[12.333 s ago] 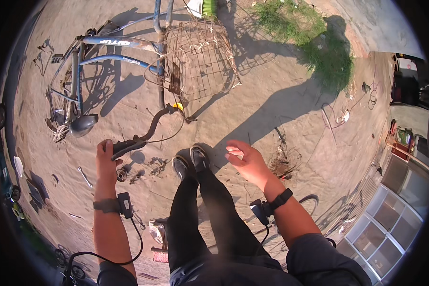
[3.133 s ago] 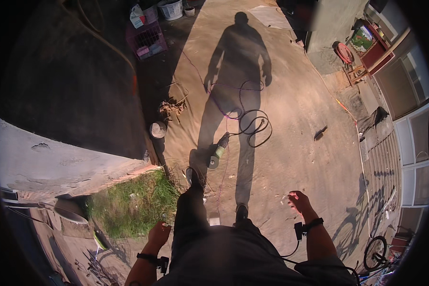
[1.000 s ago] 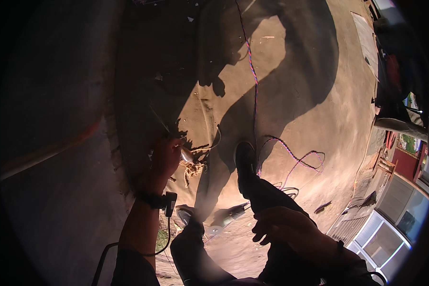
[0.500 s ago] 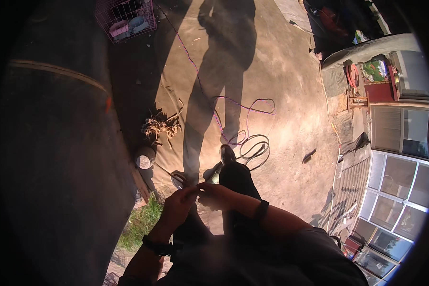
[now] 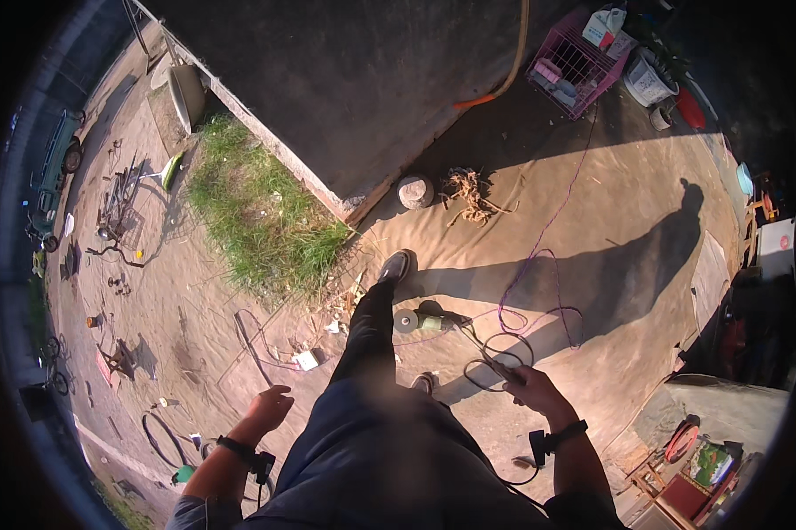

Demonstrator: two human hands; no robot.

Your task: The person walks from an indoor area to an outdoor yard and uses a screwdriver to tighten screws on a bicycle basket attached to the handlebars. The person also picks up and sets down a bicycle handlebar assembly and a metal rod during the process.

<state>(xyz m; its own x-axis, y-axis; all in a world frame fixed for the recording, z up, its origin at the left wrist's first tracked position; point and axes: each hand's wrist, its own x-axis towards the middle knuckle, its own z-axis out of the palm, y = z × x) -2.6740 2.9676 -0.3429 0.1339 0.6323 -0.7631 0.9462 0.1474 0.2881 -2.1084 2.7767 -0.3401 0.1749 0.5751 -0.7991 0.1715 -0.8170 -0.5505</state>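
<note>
My right hand [image 5: 535, 389] is closed on a slim dark tool [image 5: 504, 366], whose exact kind I cannot make out. My left hand [image 5: 267, 405] hangs open beside my left leg, fingers loosely curved. An angle grinder [image 5: 432, 321] with a grey disc lies on the ground by my feet. Its black cable [image 5: 504, 334] is coiled near my right hand, and a thin purple cord [image 5: 544, 252] loops across the sandy ground. A small white box [image 5: 306, 360] lies left of the grinder.
A dark wall corner [image 5: 345, 159] is ahead, beside grass [image 5: 265, 230], a round block [image 5: 415, 191] and dried stalks [image 5: 470, 196]. A pink cage [image 5: 573, 62] stands farther back. Bicycle parts [image 5: 115, 225] are scattered left; a red hose reel [image 5: 682, 440] is at lower right.
My view has turned toward the wall corner and grassy yard. My hands, together half a second ago, have separated, the right now holding the tool, the left lowered to my side.
</note>
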